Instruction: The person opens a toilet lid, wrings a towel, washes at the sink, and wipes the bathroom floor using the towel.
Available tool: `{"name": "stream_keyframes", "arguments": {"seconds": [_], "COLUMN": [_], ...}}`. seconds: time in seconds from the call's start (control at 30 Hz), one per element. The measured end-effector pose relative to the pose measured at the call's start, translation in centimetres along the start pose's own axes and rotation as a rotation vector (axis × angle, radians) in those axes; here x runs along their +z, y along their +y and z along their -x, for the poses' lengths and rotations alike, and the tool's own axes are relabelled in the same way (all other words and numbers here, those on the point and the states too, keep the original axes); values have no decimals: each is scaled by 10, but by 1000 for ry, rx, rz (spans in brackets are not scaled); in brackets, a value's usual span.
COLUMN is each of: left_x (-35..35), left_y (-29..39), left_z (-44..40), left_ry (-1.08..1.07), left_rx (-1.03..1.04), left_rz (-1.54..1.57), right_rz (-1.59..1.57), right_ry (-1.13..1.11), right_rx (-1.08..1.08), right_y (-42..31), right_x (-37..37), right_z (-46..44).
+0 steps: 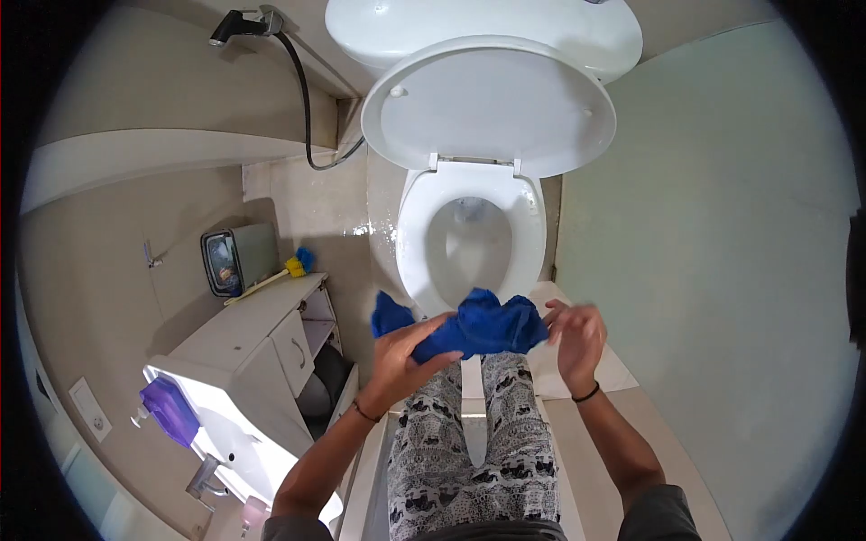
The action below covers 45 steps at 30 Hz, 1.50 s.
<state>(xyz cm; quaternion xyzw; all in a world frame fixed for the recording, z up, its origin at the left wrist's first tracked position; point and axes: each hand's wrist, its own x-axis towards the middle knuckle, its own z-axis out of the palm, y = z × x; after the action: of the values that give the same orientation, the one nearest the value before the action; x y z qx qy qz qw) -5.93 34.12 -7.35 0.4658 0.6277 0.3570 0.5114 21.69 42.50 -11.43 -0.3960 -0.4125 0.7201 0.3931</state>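
Note:
My left hand (pixel 403 362) is closed round a bunched blue cloth (pixel 496 325), with the thumb and fingers on either side of it. One end of the cloth sticks out to the left of that hand, and the larger crumpled part spreads to the right. My right hand (pixel 578 341) is at the cloth's right edge, its fingers apart, loosely bent and a little blurred. Whether its fingertips touch the fabric I cannot tell. Both hands are above my patterned trousers, just in front of the white toilet (pixel 410 230), whose lid (pixel 492 108) is raised and seat is down.
On the left are a washbasin (pixel 221 410) with a purple soap bottle (pixel 170 412), a white cabinet (pixel 262 329), a bin (pixel 244 257) and a yellow-and-blue brush (pixel 296 264). A black sprayer (pixel 239 27) hangs on the wall. A pale panel (pixel 704 225) borders the right side.

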Motion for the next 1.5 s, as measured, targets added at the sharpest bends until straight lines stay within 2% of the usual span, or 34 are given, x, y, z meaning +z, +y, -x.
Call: {"name": "stream_keyframes", "arguments": {"seconds": [0.03,0.07,0.13,0.2,0.23,0.3,0.33,0.37,0.53,0.57,0.6,0.67,0.73,0.8,0.83,0.9,0.93,1.0,1.03,1.07,1.1,1.13,1.17,1.23,1.37,1.43,1.5], "left_x": [-10,-18,-33,-36,-38,-43,-47,-50,-49,-44,-39,-30,-19,-9,-4,8,16,29,41,46,53,64,69,80,95,101,105], "left_y": [9,12,32,42,48,49,46,45,26,22,17,2,-9,-16,-22,-40,-56,-96,-112,-109,-105,-91,-87,-86,-98,-99,-97], "left_z": [0,4,3,2,-1,0,2,3,7,7,7,9,8,-4,-9,-19,-23,-31,-33,-35,-36,-36,-34,-29,-30,-35,-45], "left_ry": [-10,-52,-217,-269,-290,-324,-401,-476,-565,-572,-579,-568,-554,-659,-653,-478,-440,-358,-357,-404,-440,-304,-303,-121,-71,-40,2], "left_rx": [156,232,328,460,544,581,599,616,597,593,590,555,516,167,168,53,-54,-5,-98,-391,-676,-866,-866,-1076,-1015,-887,-881], "left_rz": [-263,-364,-539,-678,-781,-816,-874,-930,-976,-1000,-1024,-1080,-1139,-1056,-1057,-850,-794,-517,-375,-60,265,495,502,991,1422,1575,1560], "right_rz": [-354,-803,-533,-828,-884,-637,-644,-573,-152,104,103,690,697,930,1010,1213,1314,1410,1450,1453,1456,1454,1457,1418,1407,1285,1307], "right_ry": [106,20,-244,-526,-485,-501,-499,-617,-1191,-1188,-1189,-1333,-1330,-1366,-1371,-1279,-1252,-1221,-1205,-1209,-1192,-1175,-1182,-1303,-1284,-1135,-1156], "right_rx": [177,322,831,1197,1326,1402,1398,1373,1206,1201,1203,841,796,564,410,177,134,-47,-201,-204,-319,-432,-429,-515,-460,-532,-460], "right_y": [17,37,38,50,58,43,40,38,32,25,17,6,15,13,12,28,21,43,56,68,81,87,88,96,118,121,119], "right_x": [-12,-21,2,33,48,65,68,68,58,72,77,83,79,80,80,68,73,61,53,49,45,42,42,39,29,22,20], "right_z": [-4,-18,-43,-50,-45,-35,-33,-32,-44,-52,-60,-71,-74,-85,-88,-91,-98,-107,-111,-116,-119,-123,-126,-128,-134,-141,-145]}}
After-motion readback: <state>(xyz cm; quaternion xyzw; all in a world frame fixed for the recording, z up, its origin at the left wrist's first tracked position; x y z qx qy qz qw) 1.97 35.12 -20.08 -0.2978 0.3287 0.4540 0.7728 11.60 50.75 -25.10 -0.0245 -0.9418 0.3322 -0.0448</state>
